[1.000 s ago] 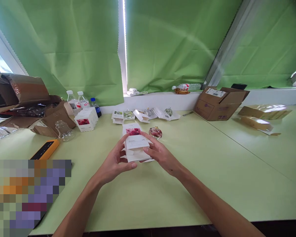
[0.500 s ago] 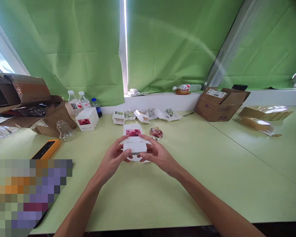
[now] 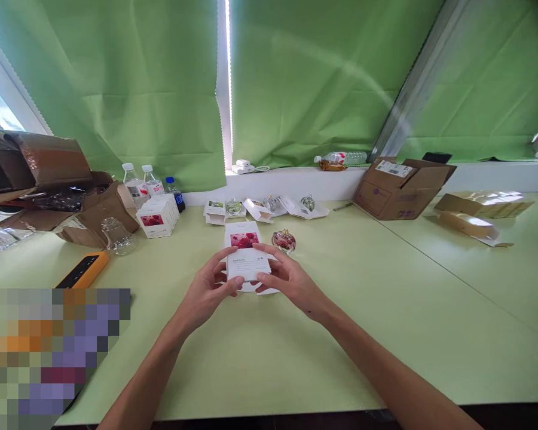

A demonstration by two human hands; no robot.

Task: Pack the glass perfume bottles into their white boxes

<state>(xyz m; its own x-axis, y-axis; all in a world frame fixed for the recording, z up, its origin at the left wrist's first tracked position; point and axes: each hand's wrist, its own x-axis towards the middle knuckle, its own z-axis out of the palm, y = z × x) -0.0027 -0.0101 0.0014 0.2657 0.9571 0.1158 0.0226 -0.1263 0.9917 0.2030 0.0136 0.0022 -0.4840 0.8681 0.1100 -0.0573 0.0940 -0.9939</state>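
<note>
Both hands grip a small white carton (image 3: 245, 254) with a pink rose picture on its top, low over the pale green table (image 3: 296, 352). My left hand (image 3: 208, 291) pinches its left side, thumb on the near end. My right hand (image 3: 287, 280) closes on the right side. A loose white flap shows under the carton's near end. Just beyond the right hand lies a round glass bottle with a red inside (image 3: 283, 240).
A stack of the same white cartons (image 3: 158, 216) and three plastic bottles (image 3: 147, 182) stand back left by torn brown cardboard (image 3: 49, 191). Opened small boxes with glass bottles (image 3: 264, 206) line the far edge. An open cardboard box (image 3: 401, 186) sits back right, an orange device (image 3: 83, 270) left.
The carton has been drawn closer between the fingers, its near flaps folded in, and my thumbs have shifted over its near end. Nothing else on the table has moved.
</note>
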